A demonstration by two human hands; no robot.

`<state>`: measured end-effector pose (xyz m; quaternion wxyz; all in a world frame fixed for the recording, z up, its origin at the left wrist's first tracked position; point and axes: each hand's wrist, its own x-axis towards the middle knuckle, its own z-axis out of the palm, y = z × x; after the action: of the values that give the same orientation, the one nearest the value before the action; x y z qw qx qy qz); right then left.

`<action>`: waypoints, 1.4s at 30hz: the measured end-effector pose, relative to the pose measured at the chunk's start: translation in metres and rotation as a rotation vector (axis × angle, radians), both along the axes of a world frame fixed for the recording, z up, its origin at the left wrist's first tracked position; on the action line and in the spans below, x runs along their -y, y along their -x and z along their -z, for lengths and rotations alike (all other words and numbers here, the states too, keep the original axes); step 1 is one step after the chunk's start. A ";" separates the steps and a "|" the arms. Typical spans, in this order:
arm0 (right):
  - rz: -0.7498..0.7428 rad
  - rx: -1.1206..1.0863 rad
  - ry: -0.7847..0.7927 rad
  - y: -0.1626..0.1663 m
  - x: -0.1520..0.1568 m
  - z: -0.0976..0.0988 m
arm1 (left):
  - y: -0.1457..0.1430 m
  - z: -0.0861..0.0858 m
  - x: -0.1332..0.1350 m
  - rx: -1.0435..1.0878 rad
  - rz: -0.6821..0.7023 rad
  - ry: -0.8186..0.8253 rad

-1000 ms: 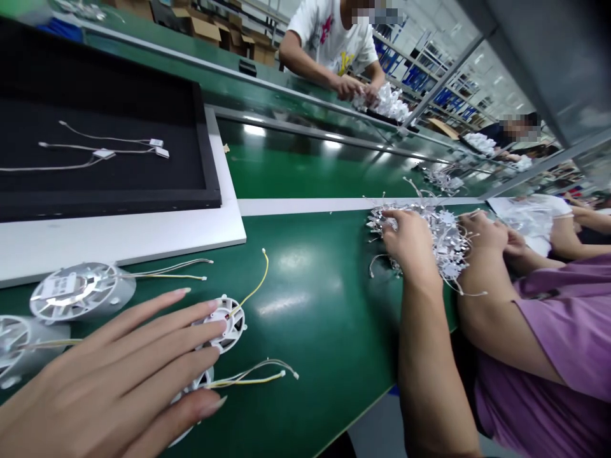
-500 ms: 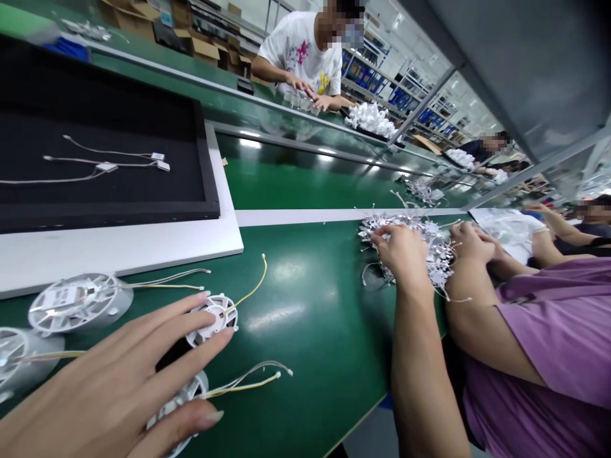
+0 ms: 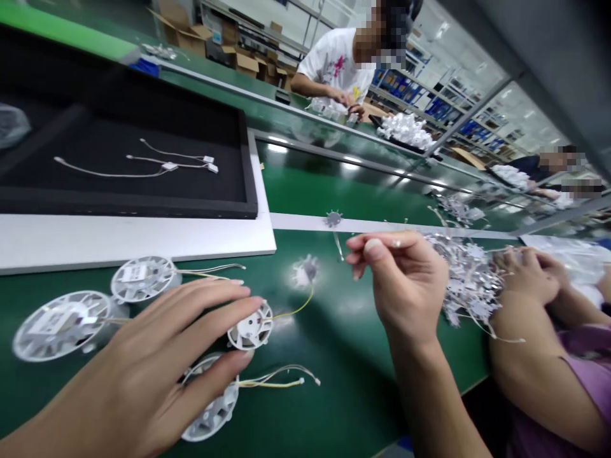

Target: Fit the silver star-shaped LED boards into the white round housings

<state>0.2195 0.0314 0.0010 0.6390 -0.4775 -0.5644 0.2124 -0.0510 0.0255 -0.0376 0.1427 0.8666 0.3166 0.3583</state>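
My left hand (image 3: pixel 143 375) lies flat at the lower left with its fingers stretched out. Its fingertips touch a small round white lamp housing (image 3: pixel 252 329) with a yellow wire. The thumb rests over a second housing (image 3: pixel 212 413) whose wires trail to the right. My right hand (image 3: pixel 405 286) is raised in the middle, thumb and fingers pinched together on something small that I cannot make out. It hovers just left of a pile of silver star-shaped parts (image 3: pixel 470 280). A blurred star part (image 3: pixel 305 272) lies between my hands.
Two more housings (image 3: pixel 143 278) (image 3: pixel 57 324) sit at the left. A black tray (image 3: pixel 229 191) holding thin wires rests on a white board (image 3: pixel 143 240). A co-worker's hand (image 3: pixel 525 273) is in the pile. Another star part (image 3: pixel 333 219) lies on the white strip. A person in white (image 3: pixel 334 63) works opposite.
My right hand has lifted out of the star-part pile and come left, now pinched. The view has swung left, and my left hand stays on the housings.
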 end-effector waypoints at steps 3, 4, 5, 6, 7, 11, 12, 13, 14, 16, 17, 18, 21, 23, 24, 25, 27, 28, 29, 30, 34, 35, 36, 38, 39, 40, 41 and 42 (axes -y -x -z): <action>-0.370 -0.168 0.089 0.023 0.013 -0.002 | -0.002 -0.004 0.009 0.018 -0.130 0.213; -0.489 -0.218 0.112 0.027 0.018 -0.002 | -0.002 -0.006 0.011 0.019 -0.154 0.292; -0.603 -0.266 0.143 0.031 0.022 -0.002 | -0.002 -0.008 0.013 0.015 -0.165 0.361; -0.708 -0.316 0.175 0.035 0.025 -0.002 | -0.001 -0.009 0.014 0.008 -0.159 0.405; -0.799 -0.372 0.205 0.038 0.028 -0.002 | -0.001 -0.010 0.015 -0.005 -0.137 0.431; -1.050 -0.567 0.277 0.047 0.034 0.000 | -0.001 -0.015 0.011 -0.022 0.034 0.422; -1.079 -0.588 0.291 0.048 0.034 0.000 | -0.001 -0.016 0.010 0.001 0.069 0.420; -1.092 -0.591 0.306 0.048 0.034 0.000 | -0.002 -0.017 0.009 0.021 0.093 0.422; -1.085 -0.580 0.316 0.047 0.034 0.000 | -0.003 -0.019 0.008 0.035 0.106 0.431; -1.016 -0.513 0.315 0.041 0.032 0.000 | -0.003 -0.020 0.007 0.064 0.079 0.457; -0.963 -0.464 0.304 0.037 0.031 0.001 | -0.003 -0.020 0.007 0.079 0.050 0.468; -0.909 -0.411 0.294 0.032 0.028 0.002 | -0.002 -0.018 0.007 0.091 0.017 0.473; -0.696 -0.185 0.206 0.013 0.014 0.009 | 0.001 -0.012 0.006 0.086 -0.090 0.424; -0.372 0.096 0.125 -0.003 -0.003 0.018 | 0.003 -0.008 0.004 0.058 -0.139 0.356; -0.162 0.272 0.098 -0.012 -0.013 0.024 | 0.002 -0.006 0.003 0.056 -0.140 0.319; 0.005 0.398 0.100 -0.021 -0.025 0.031 | 0.002 -0.005 0.002 0.057 -0.124 0.287; 0.193 0.608 0.165 -0.038 -0.047 0.044 | 0.001 -0.004 -0.001 0.052 -0.070 0.245; 0.226 0.669 0.221 -0.044 -0.056 0.050 | 0.000 -0.004 -0.001 0.042 -0.050 0.229; 0.237 0.701 0.257 -0.049 -0.064 0.055 | 0.000 -0.004 -0.002 0.029 -0.042 0.213; 0.239 0.717 0.289 -0.053 -0.069 0.058 | 0.000 -0.004 -0.002 0.019 -0.043 0.195; 0.248 0.660 0.266 -0.051 -0.068 0.057 | 0.001 -0.002 -0.001 -0.017 -0.078 0.122; 0.256 0.644 0.246 -0.048 -0.066 0.054 | 0.001 -0.002 -0.001 -0.029 -0.090 0.109; 0.258 0.629 0.232 -0.045 -0.064 0.052 | 0.002 -0.001 0.000 -0.039 -0.097 0.098; 0.247 0.601 0.219 -0.038 -0.063 0.049 | 0.001 -0.001 0.000 -0.047 -0.096 0.087; 0.239 0.590 0.218 -0.035 -0.063 0.049 | 0.001 -0.001 0.000 -0.048 -0.093 0.086; 0.234 0.578 0.219 -0.032 -0.063 0.048 | 0.001 -0.001 0.000 -0.048 -0.090 0.085; 0.237 0.566 0.216 -0.031 -0.063 0.047 | 0.001 -0.002 0.000 -0.050 -0.094 0.083; 0.248 0.553 0.209 -0.030 -0.062 0.046 | 0.001 -0.002 0.000 -0.054 -0.100 0.081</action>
<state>0.2498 0.0937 -0.0450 0.4299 -0.6453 -0.6293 0.0519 -0.0522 0.0258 -0.0355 0.1512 0.8525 0.3774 0.3285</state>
